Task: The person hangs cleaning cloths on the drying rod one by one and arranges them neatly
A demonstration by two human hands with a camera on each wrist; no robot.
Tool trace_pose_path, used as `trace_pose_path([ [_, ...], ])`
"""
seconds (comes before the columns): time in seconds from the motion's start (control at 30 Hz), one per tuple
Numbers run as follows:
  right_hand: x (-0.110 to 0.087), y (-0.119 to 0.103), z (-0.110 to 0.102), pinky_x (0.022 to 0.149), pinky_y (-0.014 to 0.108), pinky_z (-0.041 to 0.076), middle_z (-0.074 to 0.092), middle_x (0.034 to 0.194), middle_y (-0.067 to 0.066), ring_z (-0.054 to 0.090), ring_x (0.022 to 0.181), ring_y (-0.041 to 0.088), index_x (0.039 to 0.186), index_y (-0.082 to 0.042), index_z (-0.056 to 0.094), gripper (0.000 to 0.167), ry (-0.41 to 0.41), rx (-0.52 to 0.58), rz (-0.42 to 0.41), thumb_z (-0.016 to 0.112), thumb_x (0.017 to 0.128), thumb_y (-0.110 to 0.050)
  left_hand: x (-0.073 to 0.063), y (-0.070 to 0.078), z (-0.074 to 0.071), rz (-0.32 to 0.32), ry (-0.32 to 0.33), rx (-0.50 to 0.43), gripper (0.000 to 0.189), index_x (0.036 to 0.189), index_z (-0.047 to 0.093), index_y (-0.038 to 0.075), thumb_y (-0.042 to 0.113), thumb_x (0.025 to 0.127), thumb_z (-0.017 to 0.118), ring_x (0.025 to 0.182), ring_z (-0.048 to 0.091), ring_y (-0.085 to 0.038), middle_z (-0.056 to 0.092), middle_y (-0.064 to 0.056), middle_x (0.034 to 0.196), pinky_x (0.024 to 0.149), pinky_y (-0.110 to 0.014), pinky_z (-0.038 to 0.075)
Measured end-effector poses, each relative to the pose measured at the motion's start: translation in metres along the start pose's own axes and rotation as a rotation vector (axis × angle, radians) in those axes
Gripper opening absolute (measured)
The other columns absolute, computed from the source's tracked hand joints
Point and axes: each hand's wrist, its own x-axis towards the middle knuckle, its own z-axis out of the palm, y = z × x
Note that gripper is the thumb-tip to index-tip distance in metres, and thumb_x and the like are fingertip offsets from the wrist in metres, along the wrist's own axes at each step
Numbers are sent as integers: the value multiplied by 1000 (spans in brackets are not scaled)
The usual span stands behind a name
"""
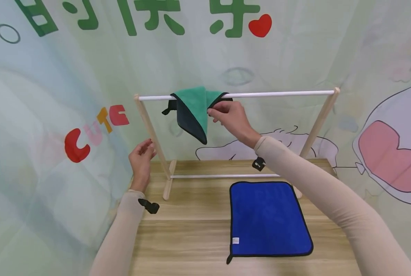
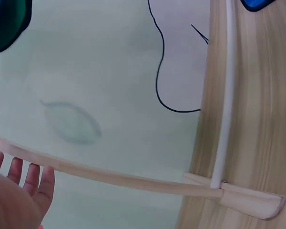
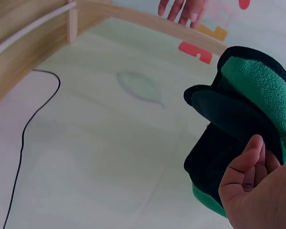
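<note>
A green cloth [image 1: 193, 101] with a dark underside and black edging is draped over the white top bar [image 1: 278, 94] of a wooden rack, one corner hanging down in front. My right hand [image 1: 231, 117] pinches the cloth's right edge between thumb and fingers; in the right wrist view the fingers [image 3: 245, 167] lie against its dark side. At the rack's left post [image 1: 151, 132] is my left hand [image 1: 142, 159], its fingers loosely extended. The left wrist view puts those fingers [image 2: 45, 188] right beside the wooden post, with nothing else in the hand.
A blue cloth [image 1: 269, 218] with black edging lies flat on the wooden table [image 1: 184, 237], right of the middle. The rack's lower white bar [image 1: 222, 176] runs behind it, near the table's back edge. A printed curtain [image 1: 281, 57] hangs behind and at both sides.
</note>
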Motion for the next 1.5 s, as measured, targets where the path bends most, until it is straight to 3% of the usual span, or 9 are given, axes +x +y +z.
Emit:
trace_pose_path([
  [0.2, -1, 1, 3, 80, 40, 58, 80, 110, 14, 75, 93, 26, 114, -4, 82, 21, 3, 85, 67, 74, 107, -22, -2, 15, 5, 39, 3, -5, 34, 133, 76, -4, 15, 104, 79, 105, 71, -15, 76, -7, 119, 88, -24, 63],
  [0.47, 0, 4, 7, 80, 36, 59, 80, 105, 11, 74, 89, 22, 116, 3, 79, 21, 5, 183, 99, 74, 107, -16, -7, 29, 14, 108, -11, 66, 30, 131, 77, -4, 12, 106, 76, 108, 68, -13, 75, -6, 118, 88, -20, 61],
  [0.7, -2, 2, 9, 79, 33, 59, 80, 105, 11, 75, 99, 37, 117, 3, 79, 21, 13, 220, 129, 74, 108, -15, -16, 48, 33, 155, -115, 96, 35, 135, 75, -2, 19, 107, 76, 111, 67, -16, 73, -20, 128, 91, -19, 60],
  [0.87, -2, 0, 12, 79, 33, 59, 80, 106, 12, 76, 97, 32, 116, 3, 79, 21, 14, 220, 131, 74, 108, -16, -21, 61, 47, 160, -171, 86, 35, 136, 75, -2, 19, 107, 76, 109, 68, -16, 74, -19, 128, 92, -20, 60],
  [1.13, 0, 0, 13, 79, 34, 58, 78, 104, 14, 75, 94, 28, 113, 2, 79, 20, 16, 211, 110, 73, 108, -16, -22, 81, 70, 177, -240, 158, 37, 133, 77, 0, 26, 107, 77, 119, 65, -15, 77, -9, 126, 102, -29, 51],
  [1.5, 2, 1, 20, 74, 27, 56, 77, 97, 13, 73, 87, 18, 107, 2, 78, 18, 33, 224, 86, 73, 108, -15, -24, 101, 95, 193, -341, 173, 36, 133, 77, 0, 23, 107, 77, 116, 66, -17, 75, -18, 130, 99, -29, 53],
])
